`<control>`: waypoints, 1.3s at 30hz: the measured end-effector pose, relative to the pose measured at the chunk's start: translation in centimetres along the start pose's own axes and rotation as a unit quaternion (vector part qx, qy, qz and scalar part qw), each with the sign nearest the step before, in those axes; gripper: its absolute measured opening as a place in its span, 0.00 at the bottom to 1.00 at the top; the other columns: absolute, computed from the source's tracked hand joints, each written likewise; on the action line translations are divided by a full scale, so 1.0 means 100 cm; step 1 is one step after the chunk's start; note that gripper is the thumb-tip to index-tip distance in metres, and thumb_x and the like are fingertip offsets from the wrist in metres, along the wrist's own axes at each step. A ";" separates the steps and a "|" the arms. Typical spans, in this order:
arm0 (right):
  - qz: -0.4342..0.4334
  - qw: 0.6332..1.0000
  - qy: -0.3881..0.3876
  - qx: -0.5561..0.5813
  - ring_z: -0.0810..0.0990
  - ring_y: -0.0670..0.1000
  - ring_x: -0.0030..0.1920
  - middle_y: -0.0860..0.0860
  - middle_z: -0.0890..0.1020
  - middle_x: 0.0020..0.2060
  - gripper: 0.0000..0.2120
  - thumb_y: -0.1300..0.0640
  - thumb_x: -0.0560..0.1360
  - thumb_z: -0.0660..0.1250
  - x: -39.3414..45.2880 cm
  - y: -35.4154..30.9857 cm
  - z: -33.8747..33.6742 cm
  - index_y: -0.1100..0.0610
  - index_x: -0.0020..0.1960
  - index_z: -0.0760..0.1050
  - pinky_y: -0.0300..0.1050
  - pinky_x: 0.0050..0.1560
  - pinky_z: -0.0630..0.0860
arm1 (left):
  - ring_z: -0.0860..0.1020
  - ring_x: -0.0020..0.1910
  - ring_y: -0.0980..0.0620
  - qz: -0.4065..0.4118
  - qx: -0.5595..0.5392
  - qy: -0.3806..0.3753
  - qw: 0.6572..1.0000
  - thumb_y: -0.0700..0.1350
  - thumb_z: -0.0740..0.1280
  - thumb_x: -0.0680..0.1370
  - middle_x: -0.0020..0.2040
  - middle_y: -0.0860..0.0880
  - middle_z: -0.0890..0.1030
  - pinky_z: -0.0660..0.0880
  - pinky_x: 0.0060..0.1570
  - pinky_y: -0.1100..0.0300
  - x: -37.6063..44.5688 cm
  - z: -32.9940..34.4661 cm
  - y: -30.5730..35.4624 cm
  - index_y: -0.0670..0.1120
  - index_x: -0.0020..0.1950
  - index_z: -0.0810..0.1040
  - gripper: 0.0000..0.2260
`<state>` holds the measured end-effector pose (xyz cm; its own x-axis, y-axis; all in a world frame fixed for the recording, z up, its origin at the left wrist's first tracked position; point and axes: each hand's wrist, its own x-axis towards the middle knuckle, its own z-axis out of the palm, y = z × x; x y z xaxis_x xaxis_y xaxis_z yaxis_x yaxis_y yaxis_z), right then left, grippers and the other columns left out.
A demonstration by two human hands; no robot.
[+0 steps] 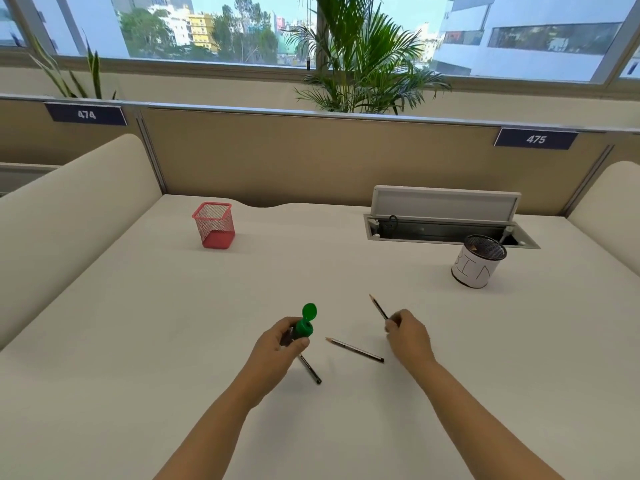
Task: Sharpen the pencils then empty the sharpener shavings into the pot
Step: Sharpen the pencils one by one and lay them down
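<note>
My left hand (278,344) grips a green sharpener (304,327) with its round lid flipped open on top. Below that hand, a dark pencil (310,370) lies on the white desk (173,323), partly hidden by my fingers. My right hand (408,336) holds a second pencil (378,306) by its lower end, its sharpened tip pointing up and left. A third pencil (355,350) lies flat between my hands, tip toward the left. The pot (476,263), a mesh cup wrapped in white paper marked "BIN", stands at the far right.
A red mesh pencil holder (214,225) stands at the back left. An open cable tray with a raised flap (445,220) sits in the desk behind the pot. Beige dividers border the desk on the left, back and right.
</note>
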<state>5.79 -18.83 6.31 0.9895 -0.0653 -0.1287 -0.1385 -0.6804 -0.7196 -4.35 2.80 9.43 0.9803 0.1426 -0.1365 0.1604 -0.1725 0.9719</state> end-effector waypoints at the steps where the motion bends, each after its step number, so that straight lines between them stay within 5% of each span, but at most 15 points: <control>1: -0.026 0.999 -0.015 0.042 0.76 0.51 0.38 0.55 0.80 0.43 0.04 0.60 0.78 0.58 -0.005 -0.010 0.000 0.59 0.47 0.71 0.42 0.38 0.72 | 0.77 0.50 0.59 0.001 0.001 0.000 1.000 0.41 0.66 0.76 0.51 0.52 0.80 0.70 0.45 0.73 0.001 0.000 0.000 0.60 0.49 0.75 0.12; 4: -0.127 0.990 -0.046 0.029 0.73 0.44 0.34 0.48 0.77 0.37 0.04 0.59 0.78 0.58 -0.020 -0.041 0.003 0.53 0.46 0.69 0.37 0.33 0.67 | 0.76 0.51 0.59 0.001 0.002 -0.001 1.000 0.41 0.66 0.76 0.52 0.51 0.79 0.69 0.47 0.71 0.005 0.002 0.000 0.61 0.49 0.74 0.13; 10: -0.239 0.969 -0.051 -0.048 0.72 0.41 0.37 0.41 0.75 0.37 0.03 0.54 0.76 0.62 -0.037 -0.065 -0.005 0.51 0.48 0.74 0.37 0.37 0.67 | 0.76 0.49 0.57 0.001 0.003 0.008 1.000 0.40 0.65 0.76 0.49 0.53 0.79 0.71 0.45 0.68 0.012 0.003 0.001 0.60 0.49 0.73 0.13; 14: -0.271 0.959 -0.013 -0.079 0.70 0.43 0.37 0.42 0.75 0.36 0.03 0.54 0.76 0.63 -0.041 -0.062 -0.014 0.51 0.47 0.75 0.39 0.41 0.66 | 0.75 0.47 0.58 -0.004 0.005 0.008 1.000 0.38 0.64 0.77 0.48 0.54 0.78 0.70 0.49 0.63 0.011 0.000 0.000 0.58 0.50 0.73 0.13; 20: -0.304 0.944 0.008 -0.128 0.75 0.45 0.41 0.44 0.82 0.41 0.03 0.55 0.76 0.63 -0.046 -0.061 -0.017 0.51 0.47 0.76 0.46 0.51 0.70 | 0.74 0.48 0.62 0.004 0.061 -0.008 0.998 0.39 0.63 0.77 0.51 0.53 0.77 0.66 0.42 0.75 0.012 -0.002 0.001 0.53 0.56 0.73 0.12; 25: -0.342 0.926 0.008 -0.158 0.76 0.48 0.46 0.45 0.81 0.44 0.05 0.54 0.76 0.63 -0.050 -0.061 -0.014 0.51 0.49 0.76 0.45 0.50 0.69 | 0.74 0.50 0.52 0.031 0.116 -0.019 0.993 0.38 0.63 0.76 0.51 0.49 0.77 0.68 0.46 0.71 0.015 0.002 0.002 0.53 0.56 0.74 0.13; 29: -0.361 0.917 0.031 -0.165 0.77 0.49 0.45 0.46 0.81 0.44 0.06 0.53 0.76 0.62 -0.056 -0.056 -0.006 0.52 0.50 0.76 0.41 0.42 0.70 | 0.73 0.54 0.56 0.061 0.159 -0.021 0.985 0.39 0.63 0.76 0.53 0.55 0.75 0.68 0.54 0.66 0.016 0.000 0.002 0.53 0.63 0.73 0.17; 33: -0.348 0.929 0.053 -0.116 0.77 0.47 0.35 0.46 0.83 0.39 0.06 0.52 0.76 0.64 -0.066 -0.048 -0.001 0.52 0.48 0.78 0.38 0.35 0.70 | 0.78 0.45 0.51 0.031 -0.148 0.126 0.980 0.34 0.64 0.75 0.47 0.47 0.78 0.76 0.46 0.64 0.022 -0.008 0.007 0.47 0.53 0.77 0.11; 36: -0.370 0.921 0.082 -0.090 0.79 0.51 0.32 0.49 0.83 0.35 0.04 0.57 0.74 0.69 -0.080 -0.047 0.013 0.57 0.46 0.80 0.40 0.31 0.75 | 0.81 0.40 0.48 -0.068 -0.461 0.159 0.870 0.32 0.65 0.75 0.41 0.42 0.80 0.81 0.39 0.61 0.025 -0.005 0.012 0.39 0.46 0.75 0.04; 39: -0.387 0.909 0.115 -0.098 0.78 0.49 0.26 0.50 0.81 0.30 0.02 0.61 0.70 0.70 -0.092 -0.049 0.026 0.59 0.43 0.80 0.38 0.25 0.72 | 0.83 0.34 0.50 -0.118 -0.549 0.158 0.812 0.36 0.67 0.74 0.33 0.44 0.83 0.82 0.34 0.59 0.027 0.000 0.015 0.39 0.44 0.76 0.01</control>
<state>-2.74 -13.02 9.25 0.7723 0.3534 0.5278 0.5914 -0.7033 -0.3945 -1.48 2.95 10.51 0.8312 0.3180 -0.4560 -0.0295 0.8443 0.5351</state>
